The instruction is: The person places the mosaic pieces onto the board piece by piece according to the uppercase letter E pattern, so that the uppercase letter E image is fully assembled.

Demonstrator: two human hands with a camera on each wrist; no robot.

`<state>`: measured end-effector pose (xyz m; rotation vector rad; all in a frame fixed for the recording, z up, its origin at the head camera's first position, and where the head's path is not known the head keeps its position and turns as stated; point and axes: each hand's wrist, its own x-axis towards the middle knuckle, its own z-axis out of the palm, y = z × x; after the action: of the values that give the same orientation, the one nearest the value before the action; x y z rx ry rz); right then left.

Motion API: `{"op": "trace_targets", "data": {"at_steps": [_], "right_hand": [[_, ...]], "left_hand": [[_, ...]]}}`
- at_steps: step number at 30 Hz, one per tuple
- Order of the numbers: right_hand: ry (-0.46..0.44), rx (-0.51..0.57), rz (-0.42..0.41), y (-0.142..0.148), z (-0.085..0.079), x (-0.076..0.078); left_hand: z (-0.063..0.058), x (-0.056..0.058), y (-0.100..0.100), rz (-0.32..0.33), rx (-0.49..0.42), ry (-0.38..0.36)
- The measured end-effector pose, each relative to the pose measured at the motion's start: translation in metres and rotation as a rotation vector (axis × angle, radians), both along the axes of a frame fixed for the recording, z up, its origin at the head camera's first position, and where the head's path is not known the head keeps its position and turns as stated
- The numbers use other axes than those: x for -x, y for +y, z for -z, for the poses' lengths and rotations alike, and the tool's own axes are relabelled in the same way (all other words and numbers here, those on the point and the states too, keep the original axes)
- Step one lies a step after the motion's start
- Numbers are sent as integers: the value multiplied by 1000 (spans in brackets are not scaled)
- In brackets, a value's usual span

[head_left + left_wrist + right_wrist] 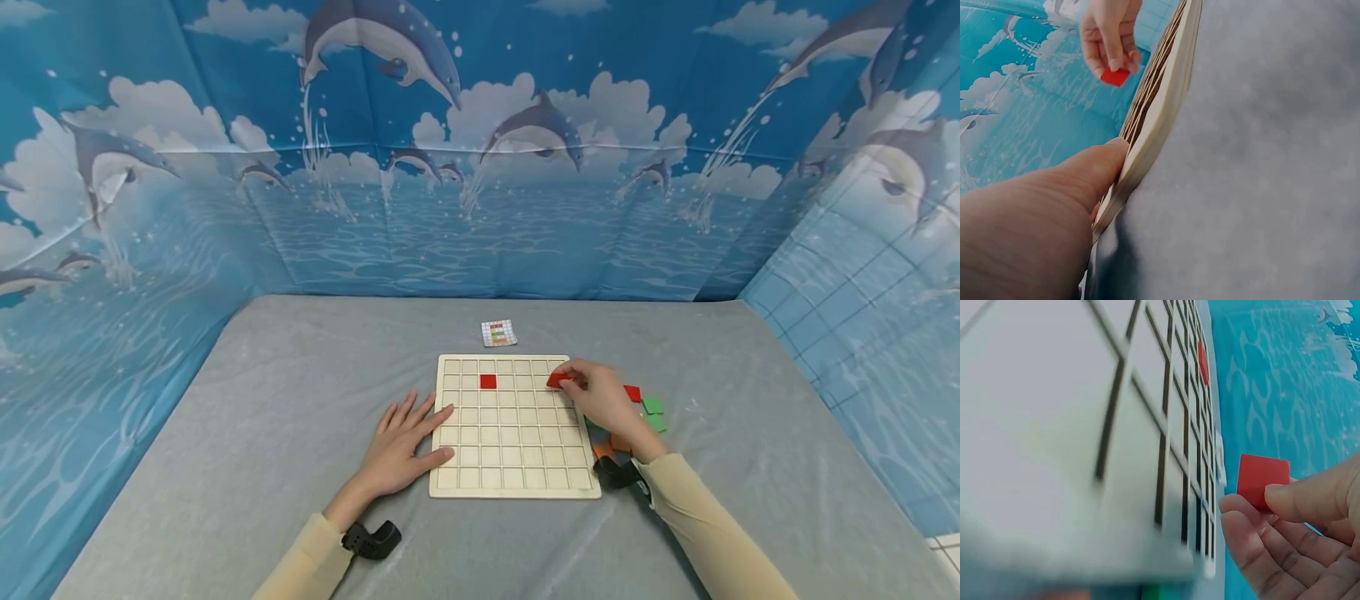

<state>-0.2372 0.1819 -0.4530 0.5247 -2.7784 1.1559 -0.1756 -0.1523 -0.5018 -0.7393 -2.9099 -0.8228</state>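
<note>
A pale wooden grid board [491, 457] lies flat on the grey cloth, with one red square tile [488, 382] set in a cell of an upper row. My right hand [600, 396] is above the board's upper right edge and pinches another red square tile [1262, 481] between thumb and fingers. At the board's left side my left hand [401, 450] rests with fingers spread, its thumb and index finger touching the rim. In the left wrist view that thumb [1088, 172] lies against the board's edge.
Beside the board's right edge lie loose tiles: a red one [633, 392], green ones [653, 406] and orange ones [619, 442], partly hidden by my right hand. A small printed pattern card [498, 333] sits beyond the board. Dolphin-print curtains [480, 225] enclose the table.
</note>
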Motion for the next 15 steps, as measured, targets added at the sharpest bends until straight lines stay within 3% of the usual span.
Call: {"op": "trace_targets", "data": {"at_steps": [7,15], "right_hand": [[-3,18,-53,-27,1,12],[-30,-2,-52,-53,2,20]], "left_hand": [[0,0,0,1,-1,1],[0,1,0,3,3,6]]}}
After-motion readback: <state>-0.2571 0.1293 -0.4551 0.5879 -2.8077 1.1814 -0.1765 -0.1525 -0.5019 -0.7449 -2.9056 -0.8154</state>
